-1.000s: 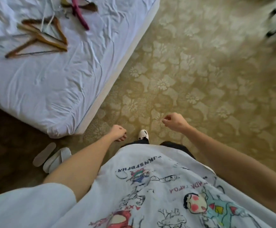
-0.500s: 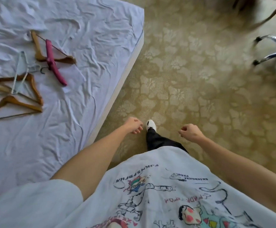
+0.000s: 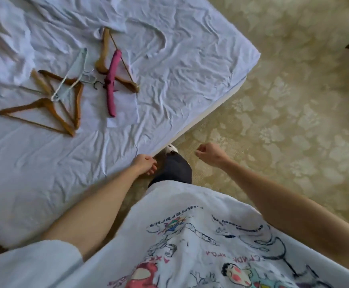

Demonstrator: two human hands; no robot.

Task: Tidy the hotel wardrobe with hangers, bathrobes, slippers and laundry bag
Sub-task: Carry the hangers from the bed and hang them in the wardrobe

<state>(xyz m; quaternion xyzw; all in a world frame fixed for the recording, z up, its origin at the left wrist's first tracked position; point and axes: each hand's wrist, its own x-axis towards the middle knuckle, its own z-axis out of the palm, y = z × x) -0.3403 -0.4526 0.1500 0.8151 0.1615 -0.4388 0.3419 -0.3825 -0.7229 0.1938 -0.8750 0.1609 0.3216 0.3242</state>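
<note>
Since the earlier frames we have closed on the bed (image 3: 169,65): its corner, formerly off at our 10 o'clock, now runs right up to our feet, and the hangers have slid from the far left edge of view toward the middle of the sheet.

Both hands carry nothing. The left hand (image 3: 145,163) hangs at the mattress edge, fingers loosely curled and relaxed, near or just touching the sheet; we cannot tell which. The right hand (image 3: 209,153) is over the carpet (image 3: 294,121), fingers curled into a loose fist around nothing.

The hangers lie in a loose pile at about 11 o'clock from the left hand, well apart from it across bare sheet. The pink padded hanger (image 3: 112,84) is the nearest; its long axis runs roughly 12 to 6, the lower end pointing back toward us. It crosses a light wooden hanger (image 3: 105,53). Further left, at about 10 o'clock, two brown wooden hangers (image 3: 45,113) overlap with a pale wire-like hanger (image 3: 72,75) laid over them.

Our judgement: the left hand is plainly the nearer, and the reach goes forward and leftward over the bed. The right hand would have to cross the body. No bathrobes, slippers or laundry bag show in this view.
</note>
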